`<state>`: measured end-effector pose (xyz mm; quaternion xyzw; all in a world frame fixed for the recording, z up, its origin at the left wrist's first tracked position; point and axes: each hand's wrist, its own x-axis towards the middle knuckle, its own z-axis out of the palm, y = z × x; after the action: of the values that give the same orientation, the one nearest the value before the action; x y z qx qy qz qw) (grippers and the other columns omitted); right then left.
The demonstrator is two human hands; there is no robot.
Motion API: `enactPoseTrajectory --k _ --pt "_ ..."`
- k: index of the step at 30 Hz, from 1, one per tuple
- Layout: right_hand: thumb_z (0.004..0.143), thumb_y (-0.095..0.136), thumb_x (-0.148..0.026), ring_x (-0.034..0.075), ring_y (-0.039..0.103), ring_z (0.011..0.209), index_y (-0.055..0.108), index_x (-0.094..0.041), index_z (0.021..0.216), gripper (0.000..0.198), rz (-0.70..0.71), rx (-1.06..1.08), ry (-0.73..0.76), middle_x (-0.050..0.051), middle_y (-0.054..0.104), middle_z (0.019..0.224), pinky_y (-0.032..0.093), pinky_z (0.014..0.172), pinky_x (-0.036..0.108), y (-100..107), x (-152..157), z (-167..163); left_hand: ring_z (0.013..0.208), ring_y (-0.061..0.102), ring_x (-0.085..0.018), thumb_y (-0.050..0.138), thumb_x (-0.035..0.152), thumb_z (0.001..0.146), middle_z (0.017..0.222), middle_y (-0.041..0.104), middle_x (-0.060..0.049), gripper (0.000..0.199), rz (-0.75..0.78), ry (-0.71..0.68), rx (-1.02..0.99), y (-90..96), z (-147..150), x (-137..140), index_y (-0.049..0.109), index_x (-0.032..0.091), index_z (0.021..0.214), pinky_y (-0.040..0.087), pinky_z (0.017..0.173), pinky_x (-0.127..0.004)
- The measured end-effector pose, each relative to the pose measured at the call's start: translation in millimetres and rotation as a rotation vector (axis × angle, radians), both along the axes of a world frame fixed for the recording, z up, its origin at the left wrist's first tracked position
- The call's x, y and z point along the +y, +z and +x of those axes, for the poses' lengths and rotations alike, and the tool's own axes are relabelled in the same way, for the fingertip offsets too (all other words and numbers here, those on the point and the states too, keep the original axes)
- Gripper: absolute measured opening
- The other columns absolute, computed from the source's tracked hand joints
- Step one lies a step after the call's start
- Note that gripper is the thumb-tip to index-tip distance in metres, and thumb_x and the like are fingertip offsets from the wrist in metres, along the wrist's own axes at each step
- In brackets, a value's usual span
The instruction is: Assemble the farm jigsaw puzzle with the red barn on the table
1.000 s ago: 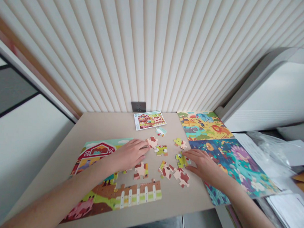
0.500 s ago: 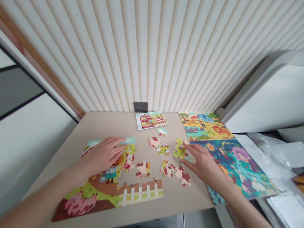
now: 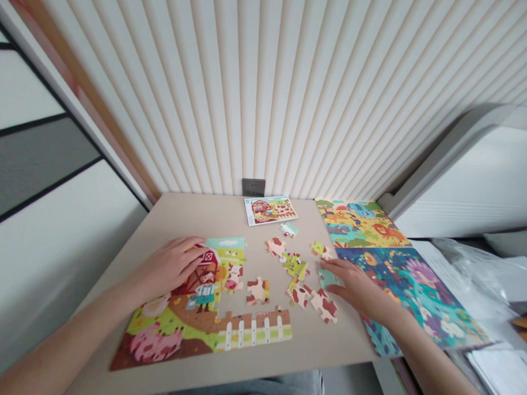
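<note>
My left hand (image 3: pixel 172 268) lies flat, fingers stretched, on the upper left of a partly joined farm jigsaw puzzle (image 3: pixel 198 328). A barn, a farmer, a pig and a white fence show on it. My right hand (image 3: pixel 358 286) is at the right of the loose pieces, thumb and fingers apart over a pale blue puzzle piece (image 3: pixel 327 277). Just above its fingertips is a green and pink piece (image 3: pixel 321 249). A yellow-green piece (image 3: pixel 296 266) lies left of that hand, against another green piece. Brown-spotted pieces (image 3: pixel 258 291) (image 3: pixel 324 306) lie nearer me.
A small farm picture card (image 3: pixel 270 210) lies at the back by the wall socket (image 3: pixel 253 187). To the right are a safari puzzle (image 3: pixel 361 224) and a dark blue puzzle (image 3: pixel 415 301). Papers and clear plastic (image 3: pixel 468 268) lie beyond the table's right edge.
The yellow-green piece has moved left from under my right fingers and lies by the other green piece. My right hand is now over the pale blue piece. The view has shifted slightly.
</note>
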<state>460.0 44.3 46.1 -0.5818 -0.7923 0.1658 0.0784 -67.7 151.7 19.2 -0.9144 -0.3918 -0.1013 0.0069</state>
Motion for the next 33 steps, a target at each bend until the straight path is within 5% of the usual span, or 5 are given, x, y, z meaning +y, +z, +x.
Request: enactPoseTrajectory --k 7,11,18,22,33 --pt "0.094 0.064 -0.039 0.024 0.073 0.083 0.082 -0.024 0.105 0.026 -0.016 0.076 -0.201 0.008 0.076 0.1 0.056 0.076 0.035 21.3 17.4 -0.4 0.123 0.065 -0.026 0.044 0.03 0.105 0.138 0.068 -0.01 0.038 0.01 -0.017 -0.086 14.0 24.9 15.0 0.074 0.023 0.128 0.051 0.112 -0.047" --pt "0.094 0.064 -0.057 0.018 0.063 0.064 0.073 -0.02 0.095 0.038 -0.017 0.446 -0.329 0.002 0.067 0.072 0.049 0.06 0.03 34.5 32.7 -17.4 0.125 0.065 -0.026 0.043 0.03 0.107 0.138 0.068 -0.011 0.038 0.004 0.002 -0.104 17.5 36.4 22.4 0.073 0.022 0.129 0.051 0.113 -0.049" --pt "0.084 0.077 -0.059 0.018 0.07 0.066 0.063 -0.021 0.112 0.049 -0.186 0.932 -0.355 -0.002 0.064 0.082 0.054 0.06 0.03 12.1 50.9 -94.2 0.127 0.063 -0.025 0.043 0.032 0.109 0.138 0.068 -0.01 0.038 -0.016 0.029 -0.173 4.9 28.7 21.8 0.069 0.022 0.134 0.051 0.113 -0.046" --pt "0.091 0.067 -0.051 0.018 0.073 0.071 0.064 -0.023 0.134 0.052 -0.178 0.855 -0.302 -0.001 0.063 0.087 0.056 0.065 0.031 4.8 67.1 -127.6 0.124 0.064 -0.024 0.046 0.027 0.107 0.137 0.067 -0.009 0.036 -0.025 0.024 -0.173 -0.1 27.0 13.9 0.067 0.023 0.135 0.053 0.11 -0.044" --pt "0.095 0.059 -0.042 0.016 0.062 0.072 0.062 -0.015 0.147 0.059 -0.043 0.689 -0.203 0.001 0.07 0.086 0.05 0.069 0.03 -22.4 104.4 -177.7 0.127 0.061 -0.027 0.051 0.019 0.105 0.134 0.067 -0.012 0.034 0.013 -0.045 -0.144 -2.9 44.7 -0.6 0.068 0.021 0.134 0.051 0.113 -0.048"
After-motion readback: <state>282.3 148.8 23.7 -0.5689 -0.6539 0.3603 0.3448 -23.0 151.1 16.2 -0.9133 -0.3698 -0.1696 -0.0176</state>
